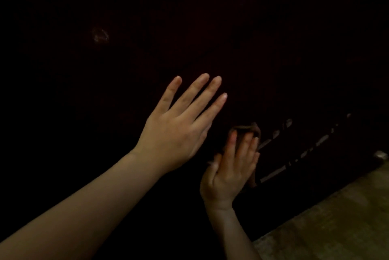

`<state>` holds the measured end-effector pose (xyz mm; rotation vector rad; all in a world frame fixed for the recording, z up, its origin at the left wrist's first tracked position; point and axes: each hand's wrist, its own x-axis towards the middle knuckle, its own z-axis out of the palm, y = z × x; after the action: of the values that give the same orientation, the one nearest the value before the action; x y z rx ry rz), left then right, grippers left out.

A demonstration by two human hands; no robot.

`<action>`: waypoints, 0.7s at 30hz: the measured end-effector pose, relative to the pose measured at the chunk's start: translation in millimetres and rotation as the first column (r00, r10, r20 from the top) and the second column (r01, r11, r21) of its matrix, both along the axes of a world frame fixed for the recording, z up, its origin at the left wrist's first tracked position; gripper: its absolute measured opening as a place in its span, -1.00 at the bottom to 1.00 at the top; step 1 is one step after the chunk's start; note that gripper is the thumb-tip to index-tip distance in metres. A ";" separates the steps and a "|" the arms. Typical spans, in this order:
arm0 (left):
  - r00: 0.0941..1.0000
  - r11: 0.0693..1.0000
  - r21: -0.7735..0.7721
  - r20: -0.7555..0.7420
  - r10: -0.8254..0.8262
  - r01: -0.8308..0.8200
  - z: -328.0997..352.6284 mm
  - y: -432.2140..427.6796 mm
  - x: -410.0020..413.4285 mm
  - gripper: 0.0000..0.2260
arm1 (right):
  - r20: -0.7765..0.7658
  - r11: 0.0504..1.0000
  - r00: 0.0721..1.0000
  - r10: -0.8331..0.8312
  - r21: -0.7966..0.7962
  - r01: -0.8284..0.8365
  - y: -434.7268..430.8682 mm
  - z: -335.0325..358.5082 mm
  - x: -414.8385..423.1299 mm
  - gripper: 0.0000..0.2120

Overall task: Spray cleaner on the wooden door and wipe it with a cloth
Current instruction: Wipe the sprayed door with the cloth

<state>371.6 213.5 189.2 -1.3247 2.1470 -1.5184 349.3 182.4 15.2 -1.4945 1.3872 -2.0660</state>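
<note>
The wooden door (263, 38) fills most of the view and looks almost black in the dim light. My left hand (179, 129) lies flat against it with the fingers spread and holds nothing. Lower and to the right, my right hand (231, 167) presses a brownish cloth (249, 128) onto the door; the cloth shows above and beside the fingers and is mostly hidden under the palm. A faint pale patch (100, 34) glints on the door at the upper left. No spray bottle is in view.
Pale slits of light (273, 173) run in a slanted row along the door's lower part, right of my right hand. A small metal fitting (380, 155) sits at the right edge. A beige floor (336, 224) fills the lower right corner.
</note>
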 end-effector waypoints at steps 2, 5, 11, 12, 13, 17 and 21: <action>0.995 0.999 -0.007 0.091 0.034 -0.034 -0.9 -0.3 5.6 -0.50 | 0.049 0.994 0.999 -0.012 0.106 0.006 -6.8 -20.7 -8.0 -0.54; 0.984 0.998 -0.018 0.168 0.057 -0.055 -1.2 0.0 9.9 -0.47 | 0.142 0.970 0.989 -0.051 0.244 0.015 -8.9 -33.2 -13.1 -0.53; 0.985 0.998 -0.041 0.168 0.045 -0.039 -4.6 0.0 9.8 -0.49 | 0.237 0.978 0.968 -0.077 0.207 0.027 -18.0 25.9 -19.7 -0.46; 0.984 0.998 -0.048 0.171 0.047 -0.039 -5.2 -0.2 10.2 -0.49 | 0.227 0.983 0.971 -0.081 0.177 0.041 -25.1 37.0 -24.5 -0.46; 0.984 0.998 -0.053 0.172 0.052 -0.043 -5.3 -0.3 10.3 -0.49 | 0.221 0.985 0.971 -0.092 0.161 0.056 -33.0 46.3 -29.9 -0.46; 0.982 0.996 -0.069 0.179 0.063 -0.051 -6.2 -0.8 11.5 -0.48 | 0.227 0.986 0.968 -0.111 0.147 0.078 -52.5 51.8 -44.9 -0.49; 0.985 0.997 -0.062 0.168 0.049 -0.038 -5.7 -1.2 10.6 -0.50 | 0.200 0.986 0.975 -0.098 0.149 0.068 -53.6 26.4 -47.5 -0.50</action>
<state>382.2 212.3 183.5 -1.2038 1.9716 -1.6255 301.8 128.7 41.6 -1.1475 1.5010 -2.0552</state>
